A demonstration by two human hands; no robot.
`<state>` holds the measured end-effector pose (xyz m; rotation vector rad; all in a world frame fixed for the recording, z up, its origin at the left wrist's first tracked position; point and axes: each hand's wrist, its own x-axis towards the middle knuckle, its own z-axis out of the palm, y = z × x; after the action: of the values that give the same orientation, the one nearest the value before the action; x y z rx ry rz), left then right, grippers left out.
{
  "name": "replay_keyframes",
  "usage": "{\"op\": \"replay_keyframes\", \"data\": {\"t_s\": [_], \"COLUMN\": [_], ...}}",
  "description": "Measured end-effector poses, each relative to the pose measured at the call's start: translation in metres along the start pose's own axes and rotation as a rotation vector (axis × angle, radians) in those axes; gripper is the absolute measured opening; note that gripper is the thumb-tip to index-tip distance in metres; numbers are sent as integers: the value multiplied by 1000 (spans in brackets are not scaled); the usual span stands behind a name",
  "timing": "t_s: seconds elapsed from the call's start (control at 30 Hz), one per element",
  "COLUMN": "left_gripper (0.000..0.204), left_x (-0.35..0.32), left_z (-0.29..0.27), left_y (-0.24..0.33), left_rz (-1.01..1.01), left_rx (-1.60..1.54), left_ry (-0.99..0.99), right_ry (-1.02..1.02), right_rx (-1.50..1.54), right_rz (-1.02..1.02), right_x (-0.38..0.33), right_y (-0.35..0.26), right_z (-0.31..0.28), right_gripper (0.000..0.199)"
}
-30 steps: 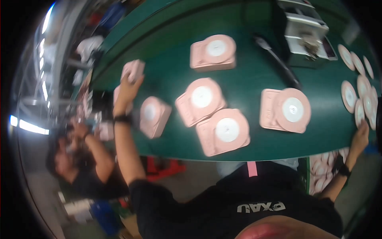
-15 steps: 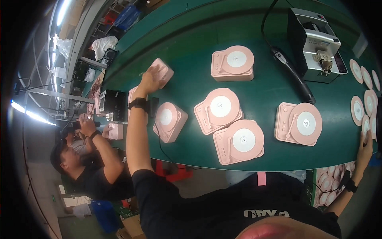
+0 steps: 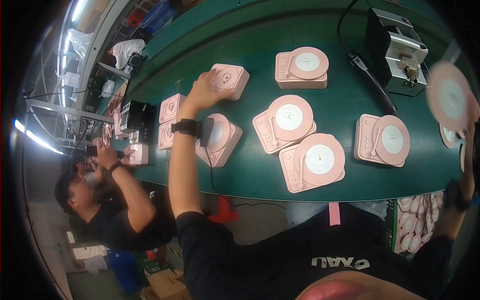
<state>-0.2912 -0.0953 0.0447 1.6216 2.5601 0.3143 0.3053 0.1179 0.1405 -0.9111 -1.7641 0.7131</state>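
Observation:
On the green bench, my left hand (image 3: 202,93) is closed around the near left side of a pink toy record player base (image 3: 232,80). No disc covers this base, and its round recess faces up. At the far right my right hand (image 3: 471,112) grips a pink disc (image 3: 450,97) with a white centre, raised above the bench and smeared by motion. Below it, other pink discs (image 3: 448,136) are partly hidden. Several record players with discs on stand between my hands, among them a front one (image 3: 320,158) and a right one (image 3: 392,140).
A black electric screwdriver (image 3: 372,82) on a cable lies before a metal screw feeder (image 3: 402,60). Two disc-less bases (image 3: 170,108) sit at left, near my forearm. A box of discs (image 3: 414,225) is below the bench edge. A co-worker (image 3: 107,200) handles a pink piece at left.
My left hand has moved right along the bench with the disc-less base. My right hand has lifted a disc from the group at the right. The view has shifted slightly.

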Motion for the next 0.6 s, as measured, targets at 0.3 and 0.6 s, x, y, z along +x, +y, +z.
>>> {"op": "replay_keyframes", "data": {"t_s": [0.3,0.6], "left_gripper": [98,65], "left_x": [-32,-52], "left_z": [2,10], "left_y": [60,59], "left_rz": [2,-96], "left_rx": [133,-142], "left_ry": [77,180], "right_ry": [-784,-990], "right_rx": [237,150], "right_rz": [-60,16], "right_x": [71,50], "right_y": [-41,-48], "right_z": [305,424], "right_gripper": [30,46]}}
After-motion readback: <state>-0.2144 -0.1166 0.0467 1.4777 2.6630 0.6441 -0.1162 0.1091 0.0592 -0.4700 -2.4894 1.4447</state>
